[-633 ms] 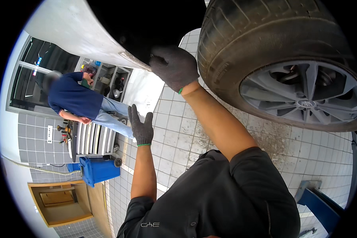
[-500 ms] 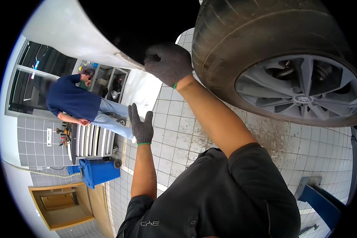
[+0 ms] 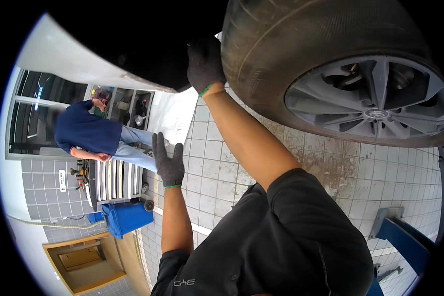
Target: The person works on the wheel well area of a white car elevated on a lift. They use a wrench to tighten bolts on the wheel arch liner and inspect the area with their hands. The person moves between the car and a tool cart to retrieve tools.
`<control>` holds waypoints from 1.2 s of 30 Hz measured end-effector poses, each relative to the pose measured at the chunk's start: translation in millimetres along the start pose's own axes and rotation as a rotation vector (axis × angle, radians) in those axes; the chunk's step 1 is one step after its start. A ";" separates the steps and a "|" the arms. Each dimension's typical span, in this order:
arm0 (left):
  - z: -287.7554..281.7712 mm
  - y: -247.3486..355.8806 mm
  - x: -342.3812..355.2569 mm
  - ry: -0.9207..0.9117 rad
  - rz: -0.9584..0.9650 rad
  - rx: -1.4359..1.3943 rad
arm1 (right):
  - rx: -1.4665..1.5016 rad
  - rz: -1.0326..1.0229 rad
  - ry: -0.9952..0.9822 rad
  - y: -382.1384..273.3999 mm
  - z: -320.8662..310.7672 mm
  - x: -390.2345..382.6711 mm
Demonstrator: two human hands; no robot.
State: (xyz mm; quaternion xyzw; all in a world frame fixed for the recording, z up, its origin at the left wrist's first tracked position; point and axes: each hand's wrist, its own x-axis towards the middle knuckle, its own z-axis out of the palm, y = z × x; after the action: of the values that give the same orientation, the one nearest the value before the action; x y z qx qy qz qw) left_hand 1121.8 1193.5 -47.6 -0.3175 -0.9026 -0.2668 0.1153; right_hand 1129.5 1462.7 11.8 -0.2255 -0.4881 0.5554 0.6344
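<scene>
My right hand, in a dark knit glove with a green cuff, reaches up into the dark wheel arch beside the tyre. Its fingers fade into the shadow, so what they touch or hold is hidden. Lower and to the left, my left hand wears a matching glove. It is raised in the air with fingers stretched out, nothing in it. At right, the wheel's grey spoked rim faces me. A pale body panel edges the arch on the left.
A person in a dark blue shirt stands at the left by a tool cabinet. Below are a blue wheeled bin and a wooden-framed opening. A blue lift arm extends at lower right over the tiled floor.
My right hand has gone farther up into the wheel arch, its fingers now lost in the dark. My left hand stays raised and open. The whole view has shifted slightly.
</scene>
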 end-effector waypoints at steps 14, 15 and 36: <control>-1.1 106.9 104.2 0.241 0.139 -0.166 | -0.131 -0.217 -0.226 38.5 4.9 14.4; 0.2 106.4 100.1 0.245 0.135 -0.173 | -0.165 -0.163 -0.216 53.9 10.2 12.4; 25.9 135.6 40.2 -0.446 0.042 -1.203 | -0.019 -0.336 0.235 63.0 43.8 58.7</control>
State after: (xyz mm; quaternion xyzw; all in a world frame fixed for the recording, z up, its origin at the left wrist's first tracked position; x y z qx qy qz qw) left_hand 1175.9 1317.4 1.5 -0.3923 -0.5908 -0.6519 -0.2685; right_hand 1055.4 1523.6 -0.2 -0.2101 -0.4468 0.4072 0.7684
